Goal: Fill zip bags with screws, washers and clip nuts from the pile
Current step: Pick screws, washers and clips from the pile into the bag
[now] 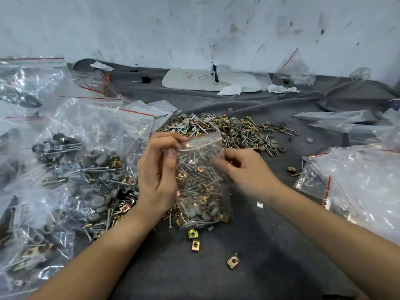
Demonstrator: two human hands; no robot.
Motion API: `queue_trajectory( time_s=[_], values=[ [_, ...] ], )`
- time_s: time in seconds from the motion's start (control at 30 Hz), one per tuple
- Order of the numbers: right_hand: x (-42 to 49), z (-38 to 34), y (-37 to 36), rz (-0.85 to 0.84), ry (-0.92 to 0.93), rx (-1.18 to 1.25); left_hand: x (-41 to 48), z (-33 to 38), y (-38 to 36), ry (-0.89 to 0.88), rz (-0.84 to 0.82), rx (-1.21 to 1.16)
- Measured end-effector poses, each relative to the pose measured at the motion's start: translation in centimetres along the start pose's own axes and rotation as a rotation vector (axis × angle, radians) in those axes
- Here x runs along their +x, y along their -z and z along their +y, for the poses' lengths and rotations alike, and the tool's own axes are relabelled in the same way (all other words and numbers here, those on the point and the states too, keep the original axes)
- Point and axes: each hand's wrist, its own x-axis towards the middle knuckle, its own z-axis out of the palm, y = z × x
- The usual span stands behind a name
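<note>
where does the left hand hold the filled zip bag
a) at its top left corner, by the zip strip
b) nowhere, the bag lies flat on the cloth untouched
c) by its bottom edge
A: the left hand pinches the zip bag at its upper left corner, right at the zip strip, with the thumb on the front, and the filled bottom of the bag points down towards the person.

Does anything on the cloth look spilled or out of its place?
Yes. Three clip nuts lie loose on the grey cloth on the near side of the zip bag that the left hand pinches, apart from the pile behind it. They look dropped or spilled.
</note>
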Motion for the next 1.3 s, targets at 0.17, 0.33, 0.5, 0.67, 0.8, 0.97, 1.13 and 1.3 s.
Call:
queue_trajectory(
  time_s=[0.17, 0.33, 0.5, 0.67, 0.8, 0.97, 1.13, 1.3],
  values=[
    [0.0, 0.3, -2.3, -0.151, 0.243, -0.39, 0.1, 0.0, 0.2, -0.003, 0.062, -0.02],
    [0.1, 0.5, -4.1, -0.079, 0.337, -0.766, 0.2, -0.1, 0.2, -0.005, 0.066, -0.035],
    [0.2, 0.4, -3.9, 0.011, 0.222, -0.854, 0.2, -0.4, 0.4, 0.039, 0.11, 0.017],
    [0.4, 1.0, -2.2, 0.079, 0.031, -0.895, 0.6, -0.8, 0.9, 0.054, 0.158, 0.067],
    [0.6, 1.9, -0.2, 0.113, -0.084, -0.822, 0.6, -0.8, 1.0, 0.034, 0.163, 0.091],
    [0.9, 2.0, 0.4, 0.155, 0.019, -0.694, 0.7, -0.8, 1.1, 0.017, 0.17, 0.09],
    [1.4, 1.8, -1.0, -0.009, 0.196, -0.702, 0.7, -0.8, 0.8, 0.029, 0.155, 0.058],
    [1.5, 2.2, -1.6, 0.027, 0.204, -0.704, 0.4, -0.8, 0.8, 0.042, 0.133, 0.057]
  ],
)
